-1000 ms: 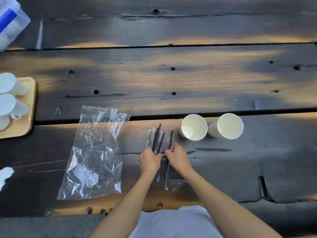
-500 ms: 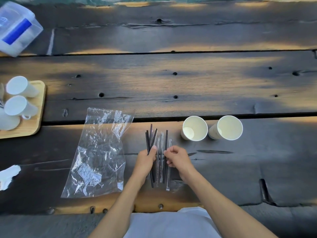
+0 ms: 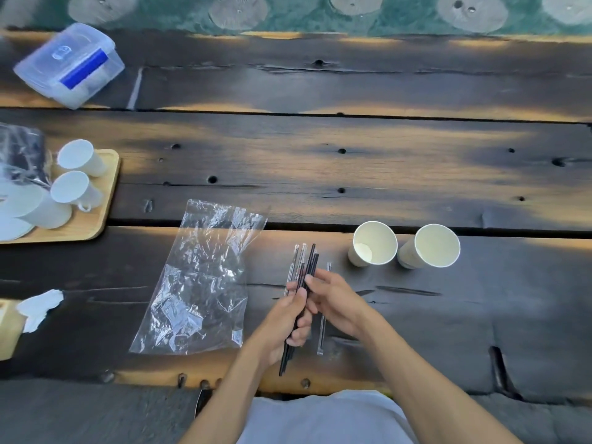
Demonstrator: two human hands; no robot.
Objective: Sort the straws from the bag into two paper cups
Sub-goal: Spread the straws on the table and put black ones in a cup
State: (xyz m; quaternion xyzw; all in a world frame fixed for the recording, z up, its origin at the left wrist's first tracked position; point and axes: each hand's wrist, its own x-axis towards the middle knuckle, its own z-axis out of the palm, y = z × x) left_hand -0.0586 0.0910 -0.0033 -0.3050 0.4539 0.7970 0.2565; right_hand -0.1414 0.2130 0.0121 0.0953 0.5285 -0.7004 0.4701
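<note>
My left hand (image 3: 288, 318) grips a bunch of black straws (image 3: 308, 267) that stick up past its fingers, and their lower ends reach below the palm. My right hand (image 3: 333, 299) touches the same bunch with its fingertips from the right. Clear straws (image 3: 294, 264) lie on the wood just left of the bunch, and one clear straw (image 3: 323, 328) lies under my right hand. Two white paper cups, the left one (image 3: 374, 243) and the right one (image 3: 435, 246), stand side by side to the right, both without straws. The clear plastic bag (image 3: 205, 280) lies flat to the left.
A dark plank table (image 3: 320, 174) carries everything. A wooden tray (image 3: 96, 219) with white mugs sits at the far left. A clear lidded box (image 3: 70, 64) with a blue label lies at the back left. A white rag (image 3: 40, 307) is near the left edge.
The straws lay spread on the table under both hands. My left hand has since gathered the black ones into a raised bunch, and my right hand has closed in on it.
</note>
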